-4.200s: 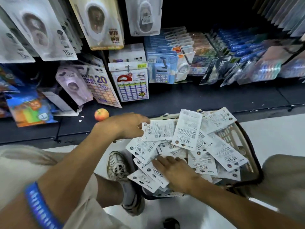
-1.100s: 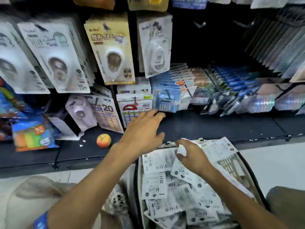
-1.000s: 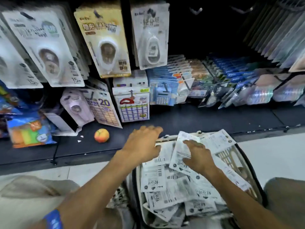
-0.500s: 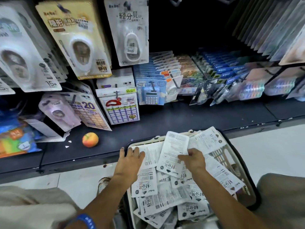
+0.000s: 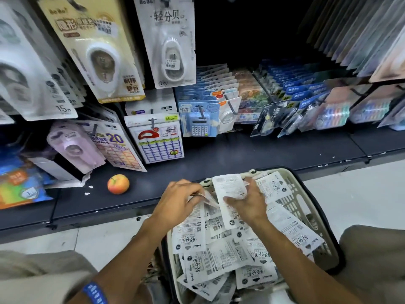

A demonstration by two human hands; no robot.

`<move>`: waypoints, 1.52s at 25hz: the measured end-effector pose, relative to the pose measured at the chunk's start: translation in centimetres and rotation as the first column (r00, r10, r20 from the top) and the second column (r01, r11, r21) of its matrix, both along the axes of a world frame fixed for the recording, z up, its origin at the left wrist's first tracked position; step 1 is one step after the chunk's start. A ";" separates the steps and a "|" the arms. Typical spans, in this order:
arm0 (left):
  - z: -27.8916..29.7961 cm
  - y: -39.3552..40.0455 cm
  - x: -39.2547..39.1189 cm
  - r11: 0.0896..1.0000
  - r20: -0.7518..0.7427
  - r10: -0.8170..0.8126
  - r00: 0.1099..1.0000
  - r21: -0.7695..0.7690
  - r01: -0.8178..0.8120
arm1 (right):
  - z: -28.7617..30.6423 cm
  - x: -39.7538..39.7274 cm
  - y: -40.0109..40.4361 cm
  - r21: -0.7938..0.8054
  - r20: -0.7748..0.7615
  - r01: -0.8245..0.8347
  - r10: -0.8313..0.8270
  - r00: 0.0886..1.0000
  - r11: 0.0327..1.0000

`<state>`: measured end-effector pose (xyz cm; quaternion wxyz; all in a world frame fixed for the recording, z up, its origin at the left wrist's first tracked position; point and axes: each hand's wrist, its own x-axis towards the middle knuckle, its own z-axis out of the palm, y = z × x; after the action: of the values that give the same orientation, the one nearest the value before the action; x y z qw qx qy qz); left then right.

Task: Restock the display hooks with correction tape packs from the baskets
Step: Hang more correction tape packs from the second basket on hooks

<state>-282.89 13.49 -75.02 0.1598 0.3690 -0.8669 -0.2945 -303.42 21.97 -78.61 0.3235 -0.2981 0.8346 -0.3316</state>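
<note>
A cream basket (image 5: 306, 207) on the floor is heaped with several white correction tape packs (image 5: 210, 260), most lying back side up. My right hand (image 5: 247, 205) holds one pack (image 5: 230, 189) upright by its lower part at the basket's far end. My left hand (image 5: 177, 198) pinches the edge of another pack (image 5: 203, 197) just left of it. Above, a matching white pack (image 5: 169, 40) hangs on a display hook, next to a yellow pack (image 5: 98, 47).
A dark shelf ledge (image 5: 219, 154) runs behind the basket, with an orange ball (image 5: 118, 184) on it. Label sheets (image 5: 158, 139), a blue calculator pack (image 5: 199, 122) and pen packs (image 5: 306, 102) hang or lean along the back. My knees flank the basket.
Both hands dropped from reaching toward the shelf back into the basket. My right hand has lifted one pack upright, and my left hand has closed on a neighbouring pack's edge.
</note>
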 end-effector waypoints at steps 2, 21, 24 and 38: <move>0.6 -0.1 -0.4 0.995 -0.023 -0.030 0.999 -0.096 0.028 | 0.6 -0.6 -0.2 -0.141 0.147 0.191 -0.170 0.974 0.971; 0.0 0.4 -0.7 0.931 0.538 0.079 0.839 0.261 -0.255 | -0.8 2.9 2.5 0.072 0.504 -0.504 0.405 0.763 0.861; -0.7 -0.4 0.4 0.887 0.605 0.123 0.787 0.288 -0.360 | -0.8 3.6 2.0 0.140 0.320 -0.463 0.402 0.858 0.875; -1.5 -0.3 1.4 0.468 0.194 0.597 0.778 0.704 -0.535 | -0.2 4.3 3.1 -0.184 0.539 -0.558 0.558 0.631 0.809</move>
<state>-281.53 13.14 -76.54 0.1223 0.6542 -0.4969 -0.5569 -299.10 25.11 -78.82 0.6435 -0.4283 0.5652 -0.2883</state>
